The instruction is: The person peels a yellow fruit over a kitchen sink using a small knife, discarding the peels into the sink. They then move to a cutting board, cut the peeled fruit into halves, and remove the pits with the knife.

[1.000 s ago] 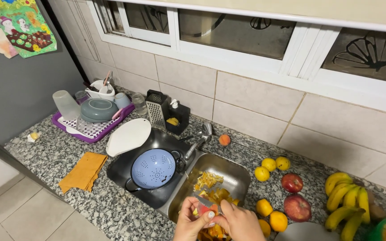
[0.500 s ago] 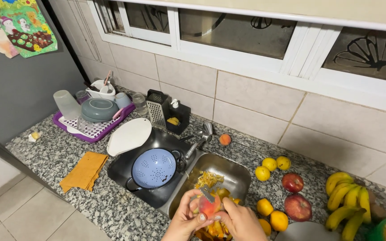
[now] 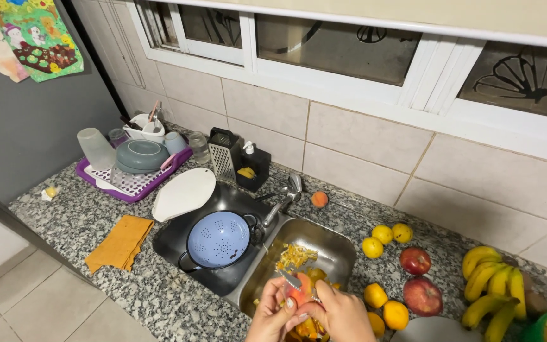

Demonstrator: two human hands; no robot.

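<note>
Over the steel sink basin (image 3: 337, 250), my left hand (image 3: 268, 318) and my right hand (image 3: 342, 316) are together at the bottom edge of the view. Between them is a peach-coloured fruit (image 3: 300, 295), partly peeled, gripped mainly by my left hand. A metal peeler (image 3: 289, 277) rests against the top of the fruit, with its handle running into my right hand. Yellow and orange peels (image 3: 295, 256) lie in the basin below, and more are under my hands.
A blue colander (image 3: 218, 239) sits in the left basin beside a white cutting board (image 3: 185, 193). The faucet (image 3: 286, 197), grater (image 3: 223, 154) and purple dish rack (image 3: 131, 182) stand behind. An orange cloth (image 3: 120, 242) lies left. Lemons (image 3: 381, 235), apples (image 3: 416, 260) and bananas (image 3: 492, 285) lie right.
Both hands have lifted the fruit a little higher over the sink and turned it. The peeler's blade now shows at the top of the fruit.
</note>
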